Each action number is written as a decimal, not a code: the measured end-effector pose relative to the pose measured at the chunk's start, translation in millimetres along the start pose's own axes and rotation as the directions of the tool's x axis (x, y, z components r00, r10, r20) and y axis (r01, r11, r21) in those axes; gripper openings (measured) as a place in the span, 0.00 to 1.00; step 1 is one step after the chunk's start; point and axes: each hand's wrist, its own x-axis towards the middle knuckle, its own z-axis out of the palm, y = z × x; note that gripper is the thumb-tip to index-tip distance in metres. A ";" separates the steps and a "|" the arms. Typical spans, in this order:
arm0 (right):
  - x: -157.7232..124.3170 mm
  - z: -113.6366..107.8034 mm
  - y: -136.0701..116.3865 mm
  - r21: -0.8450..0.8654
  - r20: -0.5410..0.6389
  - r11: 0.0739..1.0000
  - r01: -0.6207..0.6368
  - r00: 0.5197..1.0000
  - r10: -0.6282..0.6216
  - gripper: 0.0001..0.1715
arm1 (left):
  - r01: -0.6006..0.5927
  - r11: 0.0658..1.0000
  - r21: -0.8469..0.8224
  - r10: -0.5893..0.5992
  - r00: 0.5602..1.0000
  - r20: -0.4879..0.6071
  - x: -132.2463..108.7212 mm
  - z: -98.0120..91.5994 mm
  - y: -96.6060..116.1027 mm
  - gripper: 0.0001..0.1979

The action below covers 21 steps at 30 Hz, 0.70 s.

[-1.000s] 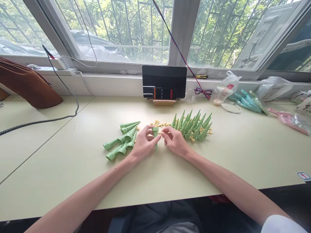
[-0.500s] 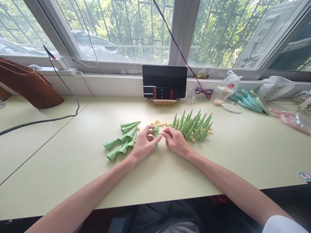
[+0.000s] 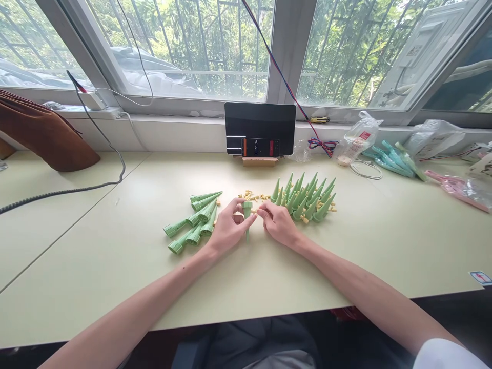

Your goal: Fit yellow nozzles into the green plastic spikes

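Observation:
My left hand (image 3: 227, 228) grips a green plastic spike (image 3: 246, 217), held with its wide end up and its tip pointing toward me. My right hand (image 3: 277, 223) is pinched at the spike's side on a small yellow peg (image 3: 254, 210). To the left lies a pile of green spikes on their sides (image 3: 194, 220). Right of my hands, several green spikes stand with tips up (image 3: 306, 199). Small yellow pegs (image 3: 252, 195) are scattered just beyond my hands.
A tablet (image 3: 260, 127) and a phone (image 3: 260, 147) stand on a wooden holder at the back. A brown bag (image 3: 46, 134) and a black cable (image 3: 57, 192) lie at the left. Plastic bags and teal spikes (image 3: 392, 158) sit at the right. The pale green table (image 3: 115, 266) ends near me.
Hardly anything has moved. My right hand's fingers have shifted slightly against the spike; the left hand holds it in the same place.

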 end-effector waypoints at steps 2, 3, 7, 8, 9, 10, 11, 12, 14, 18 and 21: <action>0.2 0.1 0.5 0.000 -0.001 1.000 0.005 1.000 -0.005 0.13 | 0.000 1.000 -0.001 0.000 1.000 0.002 -0.2 0.2 0.2 0.20; 0.3 0.2 0.6 0.000 -0.003 1.000 0.008 1.000 -0.008 0.14 | -0.001 1.000 -0.001 0.001 1.000 0.003 -0.2 0.3 0.1 0.20; 0.3 0.8 0.8 -0.005 -0.014 1.000 0.014 1.000 -0.014 0.15 | -0.007 1.000 -0.008 0.007 1.000 0.009 -0.2 0.8 -0.8 0.20; 0.3 1.0 0.8 -0.005 -0.016 1.000 0.012 1.000 -0.012 0.15 | -0.009 1.000 -0.009 0.009 1.000 0.009 -0.1 0.9 -1.1 0.20; 0.3 1.1 1.0 -0.006 -0.018 1.000 0.010 1.000 -0.010 0.15 | -0.012 1.000 -0.009 0.012 1.000 0.009 -0.1 1.1 -1.4 0.20; 0.3 1.3 1.2 -0.006 -0.019 1.000 0.008 1.000 -0.008 0.15 | -0.015 1.000 -0.007 0.015 1.000 0.009 -0.1 1.2 -1.7 0.20; 0.3 1.4 1.4 -0.007 -0.020 1.000 0.007 1.000 -0.008 0.15 | -0.019 1.000 -0.004 0.019 1.000 0.008 -0.2 1.4 -1.9 0.19; 0.3 1.5 1.7 -0.010 -0.020 1.000 0.008 1.000 -0.008 0.16 | -0.022 1.000 0.001 0.022 1.000 0.007 -0.3 1.4 -2.2 0.19; 0.3 1.7 2.2 -0.018 -0.023 1.000 0.011 1.000 -0.011 0.16 | -0.028 1.000 0.010 0.028 1.000 0.006 -0.5 1.6 -2.5 0.19; 0.1 1.9 2.7 -0.030 -0.031 0.999 0.022 0.999 -0.023 0.17 | -0.034 0.999 0.027 0.033 0.999 0.005 -1.3 1.8 -2.4 0.19; 0.2 2.2 2.6 -0.042 -0.040 0.999 0.030 0.999 -0.032 0.17 | -0.035 0.999 0.031 0.035 0.999 -0.002 -1.8 2.1 -1.4 0.19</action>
